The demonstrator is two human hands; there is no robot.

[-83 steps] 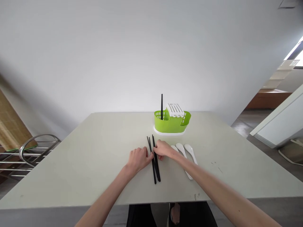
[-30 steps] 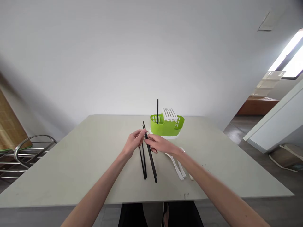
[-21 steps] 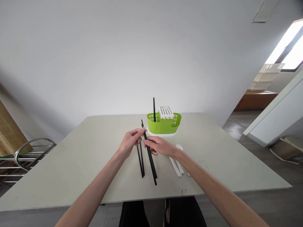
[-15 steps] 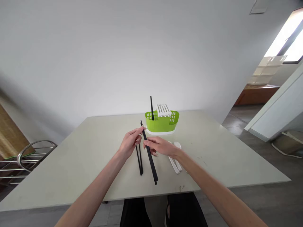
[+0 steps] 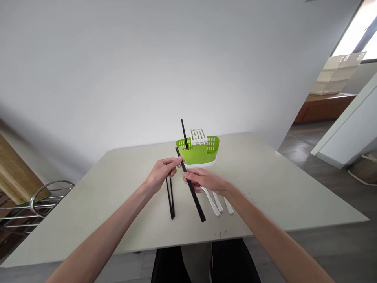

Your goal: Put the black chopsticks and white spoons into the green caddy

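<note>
A pair of black chopsticks [image 5: 196, 199] lies slantwise between my hands above the table, its two sticks pressed side by side. My left hand [image 5: 165, 169] pinches it close to the upper end. Lower down, my right hand [image 5: 204, 180] grips the same pair between thumb and fingers. Two more black chopsticks [image 5: 170, 200] rest on the table beneath my left hand. Several white spoons [image 5: 212, 203] lie under my right hand and forearm, their bowls partly hidden. Beyond my hands stands a green utensil basket [image 5: 198, 155] with a white slotted top [image 5: 198, 136]; black chopsticks [image 5: 184, 133] lean in its left compartment.
The pale table [image 5: 129, 169] meets a white wall [image 5: 147, 78] at the back. A metal rack [image 5: 44, 200] stands off the table's left side. On the right are stacked translucent boxes [image 5: 338, 74] by a window.
The held chopsticks have come together and their lower ends have swung right. My right hand has shifted slightly right. The view has turned a little, and more of the spoons shows.
</note>
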